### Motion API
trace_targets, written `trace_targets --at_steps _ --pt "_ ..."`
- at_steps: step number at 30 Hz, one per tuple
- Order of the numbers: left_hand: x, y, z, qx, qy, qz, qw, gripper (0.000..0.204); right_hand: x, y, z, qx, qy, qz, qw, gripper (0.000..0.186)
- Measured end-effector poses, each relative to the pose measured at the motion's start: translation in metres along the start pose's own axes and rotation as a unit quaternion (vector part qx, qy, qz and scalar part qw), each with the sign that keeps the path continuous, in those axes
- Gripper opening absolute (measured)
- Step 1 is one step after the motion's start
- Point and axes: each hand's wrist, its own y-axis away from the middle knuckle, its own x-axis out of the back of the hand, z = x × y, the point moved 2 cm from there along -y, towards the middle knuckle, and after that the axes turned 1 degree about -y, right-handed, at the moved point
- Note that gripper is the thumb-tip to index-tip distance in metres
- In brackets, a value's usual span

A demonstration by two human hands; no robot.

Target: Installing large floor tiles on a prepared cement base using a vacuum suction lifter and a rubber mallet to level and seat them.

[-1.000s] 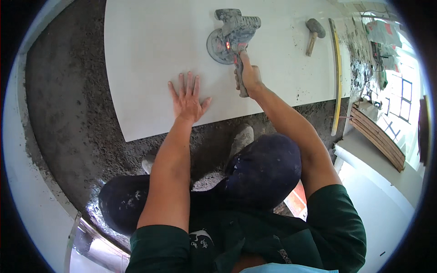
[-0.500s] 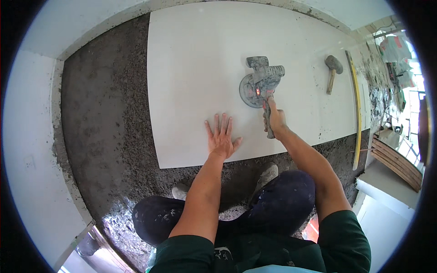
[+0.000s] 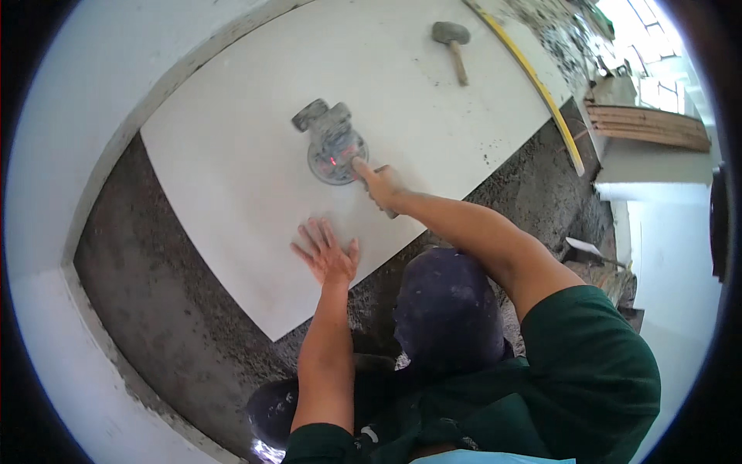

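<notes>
A large white tile (image 3: 232, 185) lies on dark, rough mortar (image 3: 154, 271). My right hand (image 3: 379, 185) is wrapped round the handle of a grey, dust-covered tile vibrator (image 3: 332, 139). Its round suction base rests on the tile, and a small red light glows on its body. My left hand (image 3: 331, 254) presses flat on the tile near its close edge, fingers spread, with nothing in it. The two hands are apart, the left one nearer to me than the vibrator.
A rubber mallet (image 3: 454, 48) lies on the tile's far part, and a long yellow level (image 3: 533, 77) lies across its right end. Low white walls border the left side. Stacked brown boards (image 3: 649, 126) and a trowel (image 3: 585, 247) are at the right.
My view has turned to the right, so the tile, mallet and level appear rotated and shifted left. Both hands keep about their places on the tile, the right one still on the vibrator.
</notes>
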Motion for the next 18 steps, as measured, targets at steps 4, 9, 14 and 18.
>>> trace_targets --at_steps 4,9,14,18 --pt "-0.001 -0.002 0.013 -0.023 0.012 0.027 0.999 0.093 0.016 -0.013 0.011 0.017 0.029 0.028 0.999 0.084" --pt "-0.015 0.001 -0.002 -0.035 -0.002 0.068 0.997 0.093 0.002 0.008 -0.011 0.008 0.07 0.004 0.998 0.098" --pt "-0.017 0.0 0.007 -0.042 -0.022 0.099 0.994 0.094 0.024 0.021 -0.019 -0.007 0.057 0.004 0.998 0.094" --pt "-0.021 -0.003 0.011 -0.045 -0.031 0.104 0.993 0.096 0.025 0.021 -0.016 0.03 0.042 0.018 0.999 0.093"
